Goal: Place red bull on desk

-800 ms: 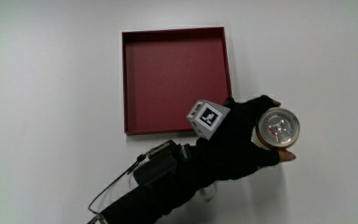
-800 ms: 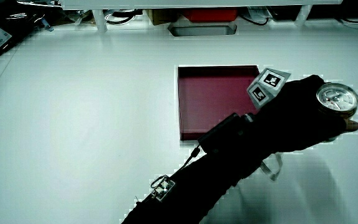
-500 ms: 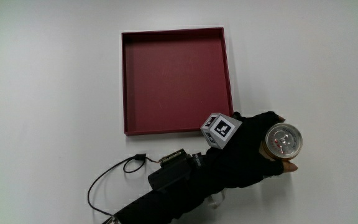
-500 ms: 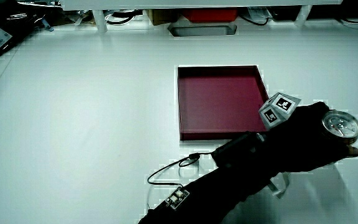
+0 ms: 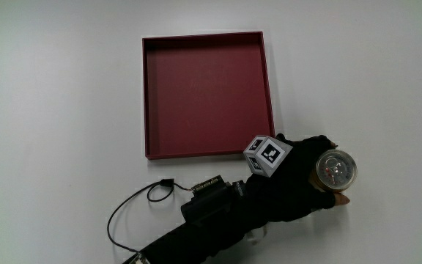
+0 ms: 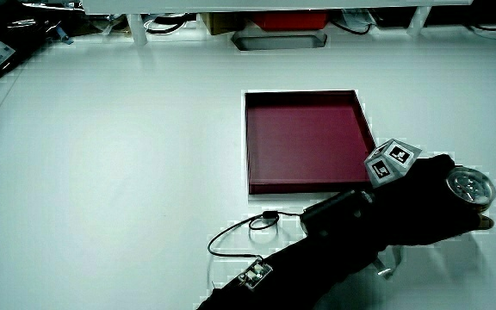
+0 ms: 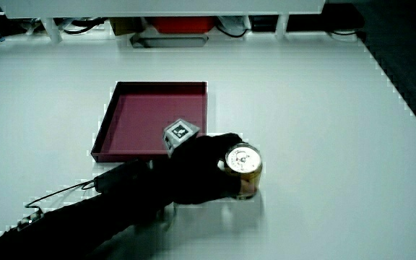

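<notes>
The Red Bull can (image 5: 335,169) stands upright, its round silver lid facing up, beside the near corner of the dark red tray (image 5: 207,94). In both side views the can (image 6: 472,188) (image 7: 243,168) sits low at the white table, its base seeming to rest on the surface. The hand (image 5: 306,180) in the black glove is wrapped around the can's side, fingers curled on it, with the patterned cube (image 5: 267,155) on its back. The hand (image 7: 208,170) lies just nearer the person than the tray's edge.
The shallow red tray (image 6: 304,138) has nothing in it. A black box and a looping cable (image 5: 141,205) run along the forearm. A low partition with cables and a red item (image 6: 291,19) lines the table's end.
The hand with the can has sunk lower and drifted slightly nearer the person and away from the tray; the can's lid looks smaller now. The grip has stayed the same.
</notes>
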